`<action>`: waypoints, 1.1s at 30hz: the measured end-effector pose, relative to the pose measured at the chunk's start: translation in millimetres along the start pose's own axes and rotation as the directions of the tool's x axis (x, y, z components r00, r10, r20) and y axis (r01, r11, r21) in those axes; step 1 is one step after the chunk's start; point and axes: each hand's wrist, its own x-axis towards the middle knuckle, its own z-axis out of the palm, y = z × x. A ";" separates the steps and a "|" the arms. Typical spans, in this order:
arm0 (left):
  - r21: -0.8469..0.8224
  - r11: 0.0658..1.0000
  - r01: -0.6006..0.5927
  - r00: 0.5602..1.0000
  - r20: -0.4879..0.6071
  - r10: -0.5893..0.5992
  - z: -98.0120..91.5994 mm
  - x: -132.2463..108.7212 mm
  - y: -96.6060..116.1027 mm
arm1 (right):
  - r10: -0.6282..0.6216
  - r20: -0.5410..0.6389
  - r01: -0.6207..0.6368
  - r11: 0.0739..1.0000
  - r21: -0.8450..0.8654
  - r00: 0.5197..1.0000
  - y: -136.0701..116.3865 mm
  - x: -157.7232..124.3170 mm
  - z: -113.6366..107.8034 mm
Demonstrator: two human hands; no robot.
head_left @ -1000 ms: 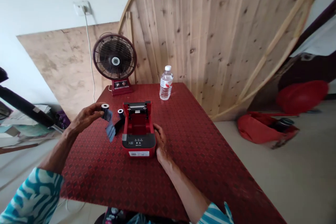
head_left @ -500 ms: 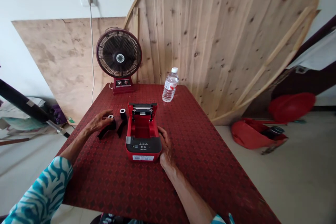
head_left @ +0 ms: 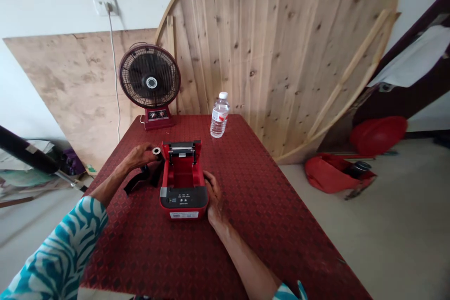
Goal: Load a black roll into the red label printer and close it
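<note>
A small red printer [head_left: 183, 191] sits on the red table [head_left: 267, 215] with its lid [head_left: 181, 148] tipped open at the back. Its red paper bay is empty. My left hand [head_left: 139, 156] is just left of the printer, fingers closed round a small black roll with a white core [head_left: 156, 151]. Loose black tape [head_left: 135, 181] trails from under that hand across the cloth. My right hand [head_left: 213, 194] presses against the printer's right side, fingers curled along its edge.
A red table fan [head_left: 150, 83] stands at the table's back left, its cord running up to a wall socket [head_left: 104, 5]. A water bottle [head_left: 219, 116] stands at the back centre. Big wooden boards lean on the wall behind. A red bag [head_left: 335, 177] lies on the floor, right.
My left hand lowered the raised roll with its hanging strip to the table, then shifted right to the roll beside the printer. The right hand has stayed on the printer.
</note>
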 end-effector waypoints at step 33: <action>0.626 0.721 -0.297 0.879 0.475 -0.050 55.0 -24.4 136.0 | -0.061 0.001 0.060 0.997 0.053 0.998 1.9 2.8 6.7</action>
